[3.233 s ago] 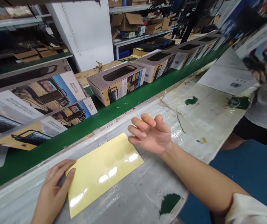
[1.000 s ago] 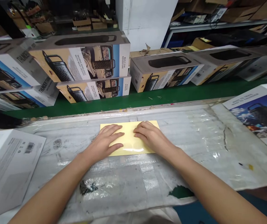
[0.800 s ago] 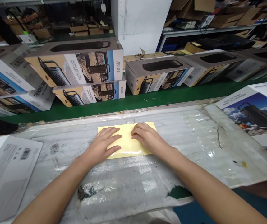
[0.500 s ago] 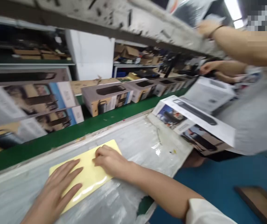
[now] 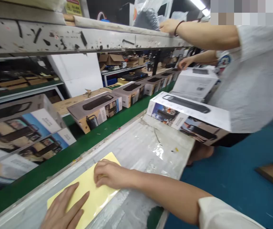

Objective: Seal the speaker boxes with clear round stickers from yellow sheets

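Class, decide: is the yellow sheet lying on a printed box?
No, the yellow sheet lies on the grey worktop, with the left hand and right hand over it.

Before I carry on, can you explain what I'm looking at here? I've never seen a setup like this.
There is no machine arm here: a person works with two bare hands, filmed forward and down by one camera on their head.

A glossy yellow sheet lies on the plastic-covered table. The left hand rests on it with fingers spread; the right hand is curled over it, and whether it pinches anything is hidden.

Beyond the table's edge, printed boxes stand along a green strip. At the table's far end is a white-topped box, beside another person, whose hands are separate from these two.
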`<control>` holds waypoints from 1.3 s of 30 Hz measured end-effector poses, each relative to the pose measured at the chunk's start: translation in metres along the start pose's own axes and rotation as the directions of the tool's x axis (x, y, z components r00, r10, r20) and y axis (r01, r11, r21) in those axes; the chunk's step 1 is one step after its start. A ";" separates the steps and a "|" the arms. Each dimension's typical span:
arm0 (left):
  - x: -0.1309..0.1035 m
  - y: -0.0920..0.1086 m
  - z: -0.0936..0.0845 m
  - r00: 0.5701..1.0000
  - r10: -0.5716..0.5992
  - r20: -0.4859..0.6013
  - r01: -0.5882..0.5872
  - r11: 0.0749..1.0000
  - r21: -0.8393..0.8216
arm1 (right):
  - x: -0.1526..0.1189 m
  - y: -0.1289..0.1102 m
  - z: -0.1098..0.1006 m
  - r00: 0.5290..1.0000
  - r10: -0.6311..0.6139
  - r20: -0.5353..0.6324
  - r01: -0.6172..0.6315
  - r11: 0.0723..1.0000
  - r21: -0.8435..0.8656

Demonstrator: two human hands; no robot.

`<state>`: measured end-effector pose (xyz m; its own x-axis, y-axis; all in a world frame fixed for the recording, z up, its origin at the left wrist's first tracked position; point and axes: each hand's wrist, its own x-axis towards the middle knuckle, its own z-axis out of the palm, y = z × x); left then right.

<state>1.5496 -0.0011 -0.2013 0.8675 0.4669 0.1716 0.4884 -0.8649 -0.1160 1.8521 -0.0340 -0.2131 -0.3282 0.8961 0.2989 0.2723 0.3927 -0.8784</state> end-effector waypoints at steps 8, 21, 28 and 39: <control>0.054 0.036 -0.073 0.958 -0.110 0.265 0.128 0.991 -0.050 | -0.012 -0.007 -0.048 0.969 0.240 0.065 -0.228 0.755 0.614; 0.399 -0.039 -0.023 0.935 -0.355 0.019 0.354 0.935 0.023 | -0.013 -0.004 -0.088 0.970 0.166 -0.175 -0.118 0.959 0.256; 0.364 -0.050 -0.024 0.956 -0.289 0.047 0.291 0.957 -0.020 | 0.025 0.033 -0.166 0.967 -0.056 -0.248 0.015 0.986 -0.165; 0.340 -0.073 -0.024 0.971 -0.240 0.026 0.240 0.955 -0.173 | 0.138 0.076 -0.192 0.886 -0.423 -0.192 0.280 0.816 -0.506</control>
<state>1.8064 0.2159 -0.1116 0.7273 0.6651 0.1692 0.6587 -0.7458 0.0996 2.0007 0.1591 -0.1667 -0.2317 0.6674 0.7078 0.5877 0.6758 -0.4448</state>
